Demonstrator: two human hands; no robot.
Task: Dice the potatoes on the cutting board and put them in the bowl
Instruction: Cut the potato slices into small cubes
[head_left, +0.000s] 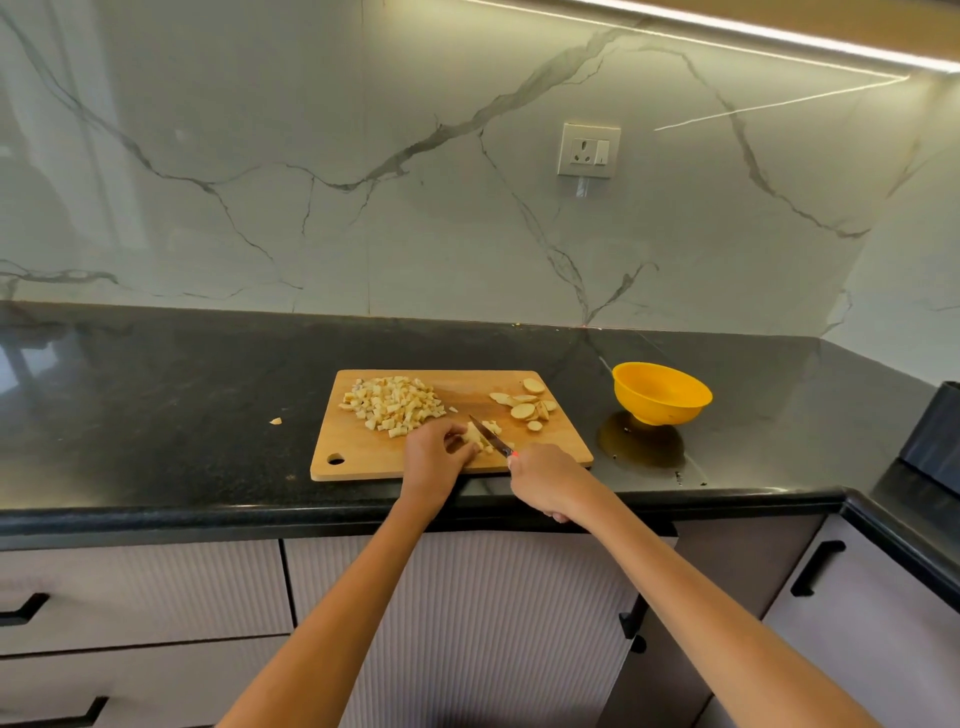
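Now the two hands are working at the near edge of a wooden cutting board (358, 457) that is lying on the black stone desk (182, 395). The left hand (434, 460) is curling its fingers over a small clump of potato pieces (480, 435), pinning them to the board. The right hand (545, 480) is gripping the handle of a knife (491, 436), its fingers wrapped round so that almost none of the handle is showing; the blade is angling up and to the left across the held pieces, just beside the left fingertips.

Toward the far left part of the board a heap of diced potato (395, 406) is sitting, the cubes touching one another. On the far right part, well apart from the heap, a few potato slices (524, 405) are lying flat and overlapping. One stray potato bit (276, 421) is resting on the desk to the left of the board, near its edge but not touching it.

A yellow bowl (661, 393) is standing upright on the desk to the right of the board, near it; whether anything is lying inside cannot be told from this angle. Behind everything a marbled wall panel is rising, carrying a white power socket (588, 150). Pale ribbed cabinet doors (467, 597) with dark handles are running below the desk edge.
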